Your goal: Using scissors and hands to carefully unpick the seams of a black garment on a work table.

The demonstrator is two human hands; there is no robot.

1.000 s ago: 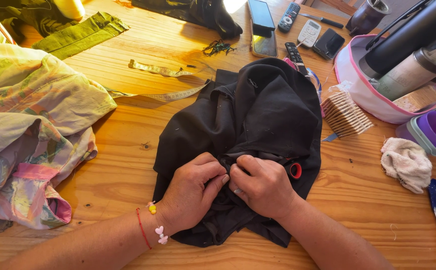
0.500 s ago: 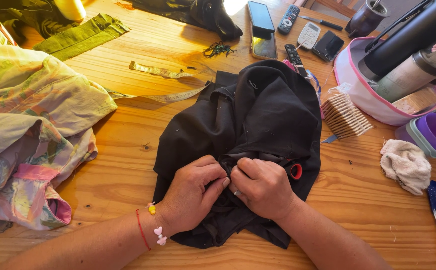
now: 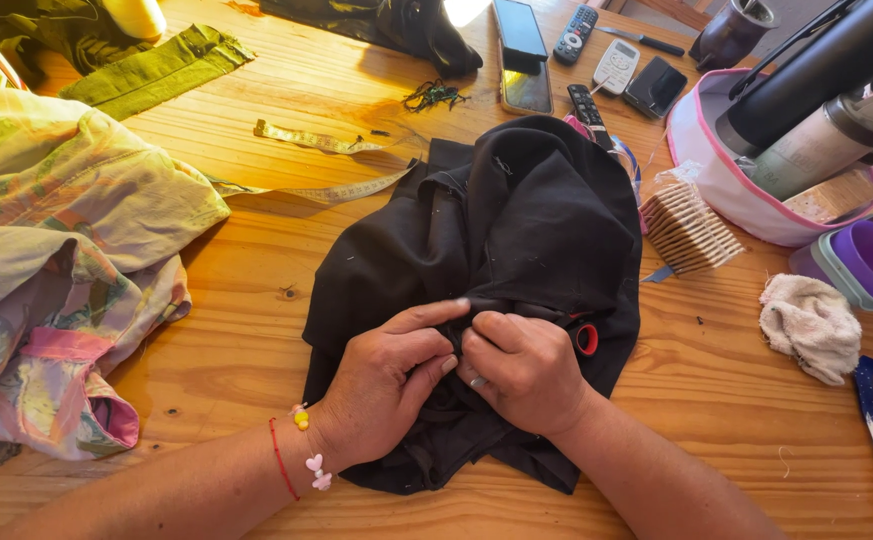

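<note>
Nothing much has moved since a second ago: both hands, left hand (image 3: pixel 391 385) and right hand (image 3: pixel 521 370), still pinch a fold of the black garment (image 3: pixel 516 230) on the tabletop (image 3: pixel 256 300). Red-handled scissors (image 3: pixel 585 338) peek from beneath; the work looks mid-way, unfinished.

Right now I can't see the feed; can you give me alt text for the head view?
Both hands, left hand and right hand, pinch a fold of a black garment spread on a wooden table. A red-handled tool peeks out beside the right hand. Pale floral fabric lies left; a yellow tape measure, remotes and phones lie behind.
</note>
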